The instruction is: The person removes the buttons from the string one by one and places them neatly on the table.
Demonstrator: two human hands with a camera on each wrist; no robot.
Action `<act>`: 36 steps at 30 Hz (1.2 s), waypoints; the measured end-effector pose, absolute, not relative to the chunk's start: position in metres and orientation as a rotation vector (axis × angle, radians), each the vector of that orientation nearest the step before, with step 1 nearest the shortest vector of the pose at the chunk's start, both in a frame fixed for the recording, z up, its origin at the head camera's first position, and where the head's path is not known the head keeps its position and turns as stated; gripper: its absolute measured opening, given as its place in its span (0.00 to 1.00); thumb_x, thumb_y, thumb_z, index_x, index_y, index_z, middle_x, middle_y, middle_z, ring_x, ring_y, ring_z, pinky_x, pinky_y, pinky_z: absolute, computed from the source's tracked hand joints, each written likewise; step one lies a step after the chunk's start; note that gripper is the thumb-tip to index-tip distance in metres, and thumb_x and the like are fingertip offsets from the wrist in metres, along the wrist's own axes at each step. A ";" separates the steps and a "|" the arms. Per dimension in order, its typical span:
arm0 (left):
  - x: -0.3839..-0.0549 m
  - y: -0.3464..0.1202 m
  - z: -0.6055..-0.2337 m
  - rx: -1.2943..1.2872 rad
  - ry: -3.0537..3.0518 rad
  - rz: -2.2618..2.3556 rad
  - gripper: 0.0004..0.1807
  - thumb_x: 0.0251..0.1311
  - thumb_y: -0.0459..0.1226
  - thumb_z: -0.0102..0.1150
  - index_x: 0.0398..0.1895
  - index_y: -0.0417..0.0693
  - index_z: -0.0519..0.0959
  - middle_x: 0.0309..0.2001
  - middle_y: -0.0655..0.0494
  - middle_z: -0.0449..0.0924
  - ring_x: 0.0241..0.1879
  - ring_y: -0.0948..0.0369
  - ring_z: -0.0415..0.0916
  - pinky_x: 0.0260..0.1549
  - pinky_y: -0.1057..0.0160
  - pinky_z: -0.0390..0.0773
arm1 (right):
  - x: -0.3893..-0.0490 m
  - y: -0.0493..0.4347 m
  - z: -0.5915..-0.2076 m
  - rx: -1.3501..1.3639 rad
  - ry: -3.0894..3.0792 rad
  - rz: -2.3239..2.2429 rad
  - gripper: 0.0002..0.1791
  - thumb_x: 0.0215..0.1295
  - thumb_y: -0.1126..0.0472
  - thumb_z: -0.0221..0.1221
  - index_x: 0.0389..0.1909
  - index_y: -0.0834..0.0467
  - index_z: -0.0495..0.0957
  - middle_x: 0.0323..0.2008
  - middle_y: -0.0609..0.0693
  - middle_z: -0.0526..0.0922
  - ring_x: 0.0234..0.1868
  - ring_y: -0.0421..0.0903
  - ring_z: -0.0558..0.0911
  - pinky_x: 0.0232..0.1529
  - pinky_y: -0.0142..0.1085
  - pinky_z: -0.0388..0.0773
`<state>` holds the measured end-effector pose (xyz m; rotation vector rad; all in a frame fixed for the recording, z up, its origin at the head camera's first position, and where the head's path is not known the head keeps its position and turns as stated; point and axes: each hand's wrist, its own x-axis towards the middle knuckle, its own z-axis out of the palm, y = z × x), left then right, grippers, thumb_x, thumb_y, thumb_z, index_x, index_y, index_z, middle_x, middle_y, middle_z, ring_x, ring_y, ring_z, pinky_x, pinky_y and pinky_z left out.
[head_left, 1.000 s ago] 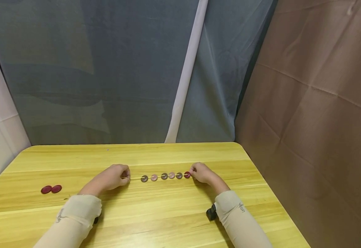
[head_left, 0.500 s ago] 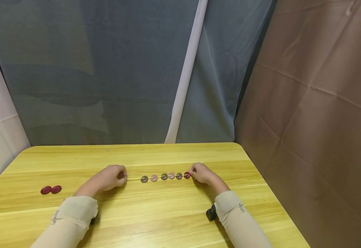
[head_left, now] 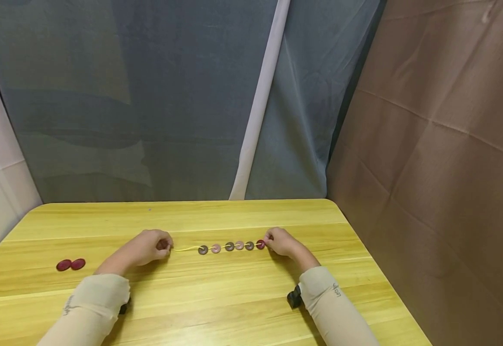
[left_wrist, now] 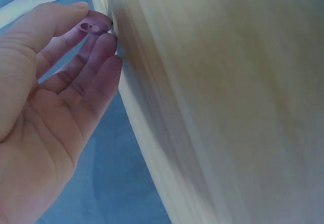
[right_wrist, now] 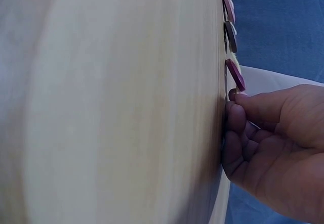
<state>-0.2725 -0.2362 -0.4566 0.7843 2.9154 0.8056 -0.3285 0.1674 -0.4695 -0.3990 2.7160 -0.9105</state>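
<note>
A yellow string [head_left: 185, 250] runs along the wooden table, threaded through a row of buttons. From left to right they alternate dark grey [head_left: 202, 250] and pink [head_left: 215, 248], ending in a dark red button [head_left: 260, 244]. My left hand [head_left: 149, 246], at the string's left end, pinches a pinkish two-hole button [left_wrist: 95, 24] between thumb and fingers. Between that hand and the row, the string lies slack and wavy. My right hand [head_left: 283, 241] pinches the other end with thumb and index finger, right beside the red button [right_wrist: 235, 75]; the fingers hide what they hold.
Two dark red discs [head_left: 70, 265] lie side by side on the table's left part. The wooden table [head_left: 216, 307] ends at a grey curtain [head_left: 182, 120] behind, with a brown cloth [head_left: 441, 144] on the right.
My left hand has drawn a little to the left, and the string beside it has gone from straight to slack. The right hand has stayed in place.
</note>
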 end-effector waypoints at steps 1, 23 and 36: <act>-0.272 -0.237 -0.457 0.776 2.918 0.814 0.05 0.59 0.29 0.68 0.32 0.45 0.80 0.28 0.63 0.76 0.29 0.66 0.70 0.30 0.63 0.74 | -0.329 0.167 -0.470 -0.397 2.716 -0.910 0.09 0.76 0.66 0.54 0.35 0.61 0.79 0.29 0.50 0.77 0.31 0.45 0.73 0.31 0.35 0.70; -0.253 -0.303 -0.453 0.615 2.992 0.842 0.13 0.56 0.27 0.70 0.42 0.39 0.78 0.34 0.59 0.81 0.32 0.62 0.77 0.32 0.61 0.78 | -0.329 0.171 -0.470 -0.397 2.702 -0.929 0.07 0.77 0.66 0.54 0.37 0.61 0.78 0.31 0.51 0.77 0.32 0.45 0.73 0.34 0.36 0.71; -0.234 -0.339 -0.450 0.436 3.120 0.515 0.23 0.55 0.32 0.73 0.52 0.38 0.76 0.37 0.57 0.87 0.35 0.54 0.81 0.36 0.36 0.61 | -0.327 0.172 -0.471 -0.412 2.711 -0.906 0.07 0.77 0.66 0.54 0.37 0.60 0.78 0.31 0.50 0.77 0.32 0.45 0.73 0.34 0.36 0.71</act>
